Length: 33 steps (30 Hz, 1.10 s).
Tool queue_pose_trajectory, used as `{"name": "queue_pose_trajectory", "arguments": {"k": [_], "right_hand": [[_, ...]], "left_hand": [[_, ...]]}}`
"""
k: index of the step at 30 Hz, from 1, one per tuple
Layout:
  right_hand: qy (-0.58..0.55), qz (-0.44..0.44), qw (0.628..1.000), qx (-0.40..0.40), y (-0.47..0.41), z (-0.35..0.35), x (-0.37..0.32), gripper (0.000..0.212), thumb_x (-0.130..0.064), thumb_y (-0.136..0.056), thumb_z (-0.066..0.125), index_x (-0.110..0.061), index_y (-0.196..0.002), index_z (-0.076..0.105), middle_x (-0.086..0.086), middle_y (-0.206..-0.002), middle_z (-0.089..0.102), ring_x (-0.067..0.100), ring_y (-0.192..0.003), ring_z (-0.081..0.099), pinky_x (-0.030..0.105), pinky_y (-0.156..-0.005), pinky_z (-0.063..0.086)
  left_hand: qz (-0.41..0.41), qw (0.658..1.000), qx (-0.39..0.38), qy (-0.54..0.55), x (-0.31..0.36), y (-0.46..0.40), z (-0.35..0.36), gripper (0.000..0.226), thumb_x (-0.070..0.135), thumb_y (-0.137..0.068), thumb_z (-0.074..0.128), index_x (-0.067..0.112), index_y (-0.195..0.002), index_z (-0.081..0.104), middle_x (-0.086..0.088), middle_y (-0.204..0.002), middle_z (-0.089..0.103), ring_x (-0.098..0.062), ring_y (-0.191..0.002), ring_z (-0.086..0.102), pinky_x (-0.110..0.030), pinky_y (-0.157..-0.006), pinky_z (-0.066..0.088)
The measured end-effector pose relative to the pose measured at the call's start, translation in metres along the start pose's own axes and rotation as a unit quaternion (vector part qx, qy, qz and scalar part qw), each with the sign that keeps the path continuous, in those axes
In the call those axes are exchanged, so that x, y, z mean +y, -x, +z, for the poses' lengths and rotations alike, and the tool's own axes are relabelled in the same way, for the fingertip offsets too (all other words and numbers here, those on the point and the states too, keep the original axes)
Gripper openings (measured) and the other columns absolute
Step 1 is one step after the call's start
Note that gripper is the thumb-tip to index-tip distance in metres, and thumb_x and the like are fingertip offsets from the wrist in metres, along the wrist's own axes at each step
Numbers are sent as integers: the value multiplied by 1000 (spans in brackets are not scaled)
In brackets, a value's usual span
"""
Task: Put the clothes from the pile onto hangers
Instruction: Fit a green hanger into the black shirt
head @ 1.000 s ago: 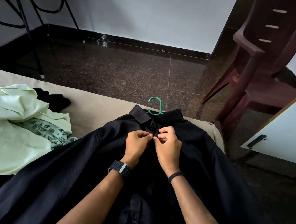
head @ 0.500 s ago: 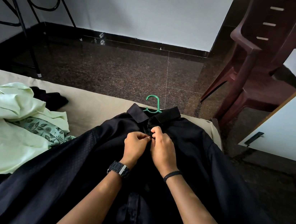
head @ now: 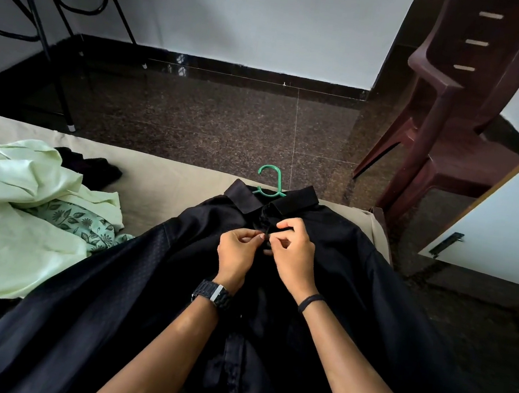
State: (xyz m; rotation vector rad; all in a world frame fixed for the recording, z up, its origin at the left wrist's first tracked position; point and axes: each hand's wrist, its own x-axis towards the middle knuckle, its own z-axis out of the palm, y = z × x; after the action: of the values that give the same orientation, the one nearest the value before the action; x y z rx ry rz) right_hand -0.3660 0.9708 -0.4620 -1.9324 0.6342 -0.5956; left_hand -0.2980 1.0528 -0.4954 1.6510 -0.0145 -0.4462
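Both my hands pinch the placket of the black shirt (head: 354, 291) just below its collar, left hand (head: 237, 253) and right hand (head: 293, 253) fingertips closed on fabric; its green hanger (head: 268, 182) hook pokes past the bed (head: 167, 181) far edge.

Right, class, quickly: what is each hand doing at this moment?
Left hand: closed, pinching the black shirt front just below the collar.
Right hand: closed, pinching the same shirt front from the other side.

No legible text in the head view.
No lettering, label, brand mark or number can be read on any garment, furniture or surface shown here.
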Motion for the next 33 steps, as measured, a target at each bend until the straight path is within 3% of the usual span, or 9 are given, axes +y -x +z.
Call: {"name": "queue_pose_trajectory", "arguments": {"k": [6,12,17,19,23,25,27,30,33], "right_hand": [[-33,62,997,18,-5,1,4,30,0,-77,71,-18,-88,48,-7,-71,69,4,-62,66,27,-66,57],[-16,20,998,56,0,5,-1,30,-3,-80,70,-14,-93,46,-3,-75,65,1,-65,61,3,-58,40],[-3,-6,998,63,1,10,1,31,0,-79,69,-11,-96,47,-11,-71,60,5,-64,61,15,-61,48],[-14,-3,996,85,0,11,0,34,1,-77,70,-14,-95,44,-10,-71,59,6,-64,61,17,-61,49],[-42,46,994,88,-8,8,-2,35,-3,-75,71,-17,-89,43,-4,-76,67,8,-69,63,5,-62,41],[-51,92,992,64,-16,5,-3,33,-5,-73,72,-20,-83,44,-3,-76,70,14,-72,65,16,-69,48],[-146,163,975,27,-24,1,-3,31,2,-74,69,-16,-81,46,6,-76,68,20,-70,65,27,-63,53],[-237,251,936,-63,-32,-4,-3,23,12,-81,59,-9,-81,49,13,-74,60,20,-62,61,25,-52,52],[-85,205,973,-67,-42,-6,1,16,6,-80,62,-10,-80,59,13,-78,67,17,-60,64,24,-56,53]], "left_hand": [[9,999,-22,24,1,5,6,10,14,-86,65,15,-83,74,-9,-79,74,-27,-81,70,-49,-85,55],[26,997,-59,39,8,8,5,10,20,-87,67,15,-84,76,-7,-82,75,-25,-87,70,-43,-85,54],[23,998,-51,21,11,1,3,12,24,-80,70,17,-71,75,-14,-78,73,-32,-82,69,-51,-84,52],[34,998,-44,-2,13,-3,5,16,19,-82,70,19,-66,73,-12,-76,73,-26,-76,67,-48,-82,53],[43,998,-30,-17,20,-6,5,19,11,-86,67,22,-71,71,-7,-78,72,-18,-76,64,-40,-81,53],[36,998,-46,10,23,-5,3,13,5,-88,64,15,-82,68,-10,-82,70,-20,-78,63,-39,-82,52],[31,997,-60,38,26,-6,1,12,-1,-89,60,11,-92,61,-13,-84,67,-21,-79,62,-36,-81,51],[94,988,-58,-107,25,-15,-7,12,3,-87,64,14,-90,59,-1,-78,63,-11,-74,59,-22,-74,46],[118,952,-77,-270,29,-20,-11,11,14,-85,68,12,-94,62,1,-81,61,-9,-70,58,-21,-64,51]]}}
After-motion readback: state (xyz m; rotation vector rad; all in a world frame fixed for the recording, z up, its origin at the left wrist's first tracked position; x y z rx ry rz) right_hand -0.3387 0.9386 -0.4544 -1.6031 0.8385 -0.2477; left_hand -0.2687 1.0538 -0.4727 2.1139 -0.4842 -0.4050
